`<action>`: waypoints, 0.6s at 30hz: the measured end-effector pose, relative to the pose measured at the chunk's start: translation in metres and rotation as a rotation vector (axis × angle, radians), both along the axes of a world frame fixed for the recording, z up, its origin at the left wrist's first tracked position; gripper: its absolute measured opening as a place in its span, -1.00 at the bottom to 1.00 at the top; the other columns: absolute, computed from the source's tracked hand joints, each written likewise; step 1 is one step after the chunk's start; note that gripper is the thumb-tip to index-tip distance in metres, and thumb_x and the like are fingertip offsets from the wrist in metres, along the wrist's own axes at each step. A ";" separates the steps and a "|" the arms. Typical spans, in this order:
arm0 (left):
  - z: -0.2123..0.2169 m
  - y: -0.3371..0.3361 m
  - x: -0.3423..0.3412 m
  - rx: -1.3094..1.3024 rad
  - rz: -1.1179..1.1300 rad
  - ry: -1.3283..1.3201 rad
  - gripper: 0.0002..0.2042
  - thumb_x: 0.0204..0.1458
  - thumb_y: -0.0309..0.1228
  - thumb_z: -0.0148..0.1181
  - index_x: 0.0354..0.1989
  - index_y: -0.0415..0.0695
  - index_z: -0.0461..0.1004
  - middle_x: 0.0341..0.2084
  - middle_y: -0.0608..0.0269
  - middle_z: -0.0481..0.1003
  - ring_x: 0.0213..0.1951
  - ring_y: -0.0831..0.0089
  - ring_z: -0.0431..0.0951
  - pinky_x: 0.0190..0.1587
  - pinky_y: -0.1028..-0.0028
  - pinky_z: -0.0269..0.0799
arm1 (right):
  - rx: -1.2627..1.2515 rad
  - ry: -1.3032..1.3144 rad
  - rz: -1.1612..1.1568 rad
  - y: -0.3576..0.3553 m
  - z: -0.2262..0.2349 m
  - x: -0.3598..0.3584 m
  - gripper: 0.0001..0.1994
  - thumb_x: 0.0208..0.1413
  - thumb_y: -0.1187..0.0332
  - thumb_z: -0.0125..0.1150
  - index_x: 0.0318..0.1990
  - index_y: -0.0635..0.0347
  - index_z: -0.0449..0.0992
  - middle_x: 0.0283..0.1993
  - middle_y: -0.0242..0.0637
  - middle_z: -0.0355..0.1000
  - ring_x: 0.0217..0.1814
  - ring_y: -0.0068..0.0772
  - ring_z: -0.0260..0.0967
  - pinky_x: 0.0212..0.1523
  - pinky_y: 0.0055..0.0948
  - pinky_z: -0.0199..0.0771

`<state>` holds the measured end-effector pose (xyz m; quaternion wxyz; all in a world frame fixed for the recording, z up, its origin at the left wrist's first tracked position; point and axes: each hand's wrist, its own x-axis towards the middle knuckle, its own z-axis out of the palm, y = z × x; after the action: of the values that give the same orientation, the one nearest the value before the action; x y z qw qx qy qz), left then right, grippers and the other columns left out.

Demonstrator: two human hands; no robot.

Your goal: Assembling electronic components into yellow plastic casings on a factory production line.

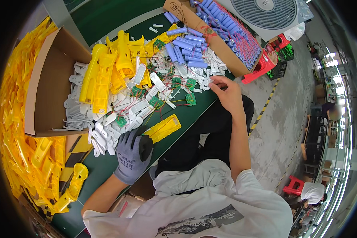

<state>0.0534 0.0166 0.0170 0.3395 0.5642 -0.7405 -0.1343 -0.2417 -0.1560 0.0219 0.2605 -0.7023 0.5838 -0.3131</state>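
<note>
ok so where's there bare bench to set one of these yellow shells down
Bare green bench lies by the near edge, between the gloved left hand and the yellow handle. A strip behind the open carton is free. The middle is crowded with white parts, boards and wires.

glove [131,156] grey | housings [107,73] yellow | cells [186,49] lavender-blue | circuit boards [190,99] green | stool [261,65] red
</note>
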 end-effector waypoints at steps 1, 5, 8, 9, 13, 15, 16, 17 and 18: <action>-0.001 0.001 0.000 0.009 0.009 0.001 -0.72 -0.27 -0.58 0.25 -0.32 -0.14 0.36 -0.19 0.05 0.45 -0.26 0.07 0.45 -0.20 0.21 0.31 | 0.019 -0.009 0.039 -0.001 -0.003 -0.001 -0.79 -0.02 0.41 0.29 -0.19 0.21 0.55 -0.41 -0.38 0.48 -0.41 -0.62 0.37 -0.38 -0.58 0.33; -0.006 0.002 0.002 -0.024 0.008 -0.032 -0.71 -0.28 -0.50 0.25 -0.33 -0.13 0.34 -0.17 0.07 0.45 -0.28 0.10 0.44 -0.24 0.23 0.32 | 0.011 -0.008 0.128 -0.008 -0.003 -0.002 -0.80 -0.02 0.41 0.29 -0.20 0.22 0.55 -0.42 -0.39 0.47 -0.43 -0.63 0.33 -0.38 -0.58 0.33; -0.005 0.001 0.001 -0.016 -0.001 -0.005 -0.70 -0.28 -0.50 0.26 -0.32 -0.12 0.34 -0.15 0.09 0.45 -0.27 0.11 0.46 -0.21 0.23 0.34 | 0.026 0.033 0.091 -0.010 0.005 0.003 -0.81 -0.07 0.39 0.30 -0.26 0.23 0.56 -0.42 -0.28 0.50 -0.48 -0.48 0.41 -0.37 -0.48 0.41; -0.006 0.002 0.002 -0.013 0.007 -0.004 -0.70 -0.28 -0.50 0.26 -0.32 -0.12 0.34 -0.15 0.09 0.45 -0.27 0.11 0.46 -0.21 0.23 0.34 | 0.029 0.034 0.100 -0.007 0.006 0.007 -0.81 -0.07 0.39 0.30 -0.26 0.23 0.56 -0.42 -0.28 0.50 -0.48 -0.48 0.41 -0.37 -0.48 0.41; -0.005 0.003 0.001 -0.026 0.033 0.020 -0.74 -0.27 -0.52 0.27 -0.35 -0.12 0.37 -0.19 0.09 0.47 -0.29 0.12 0.46 -0.24 0.24 0.34 | -0.153 0.354 -0.061 0.007 0.007 0.025 -0.83 -0.06 0.31 0.29 -0.34 0.18 0.59 -0.39 -0.25 0.51 -0.44 -0.31 0.46 -0.38 -0.37 0.43; -0.004 0.002 0.000 -0.021 0.056 0.039 -0.76 -0.27 -0.54 0.27 -0.38 -0.12 0.39 -0.24 0.09 0.48 -0.31 0.11 0.46 -0.25 0.26 0.34 | -0.198 0.440 -0.122 0.010 0.005 0.029 -0.84 -0.05 0.28 0.28 -0.37 0.15 0.60 -0.37 -0.24 0.52 -0.41 -0.26 0.48 -0.38 -0.33 0.43; -0.004 0.002 0.000 -0.019 0.054 0.022 -0.77 -0.27 -0.53 0.28 -0.38 -0.12 0.40 -0.26 0.09 0.48 -0.31 0.12 0.46 -0.26 0.26 0.34 | -0.300 0.495 -0.129 0.011 0.004 0.030 -0.84 -0.04 0.27 0.27 -0.37 0.13 0.60 -0.37 -0.26 0.52 -0.40 -0.23 0.48 -0.38 -0.32 0.43; -0.004 0.002 0.002 -0.015 0.046 0.007 -0.77 -0.27 -0.53 0.28 -0.39 -0.12 0.40 -0.28 0.09 0.48 -0.32 0.12 0.46 -0.27 0.26 0.34 | -0.401 0.550 -0.140 0.014 0.002 0.031 -0.85 -0.04 0.26 0.26 -0.37 0.11 0.61 -0.37 -0.27 0.52 -0.40 -0.21 0.48 -0.38 -0.31 0.43; -0.001 0.000 0.001 -0.056 0.030 0.042 -0.77 -0.27 -0.51 0.29 -0.38 -0.12 0.41 -0.32 0.09 0.47 -0.33 0.12 0.46 -0.26 0.26 0.35 | -0.421 0.604 -0.142 0.016 0.003 0.032 -0.86 -0.02 0.26 0.25 -0.36 0.09 0.61 -0.37 -0.29 0.52 -0.39 -0.18 0.48 -0.39 -0.29 0.42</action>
<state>0.0541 0.0169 0.0160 0.3725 0.5628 -0.7281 -0.1200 -0.2100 -0.1395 0.0246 -0.0961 -0.7590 0.6043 -0.2224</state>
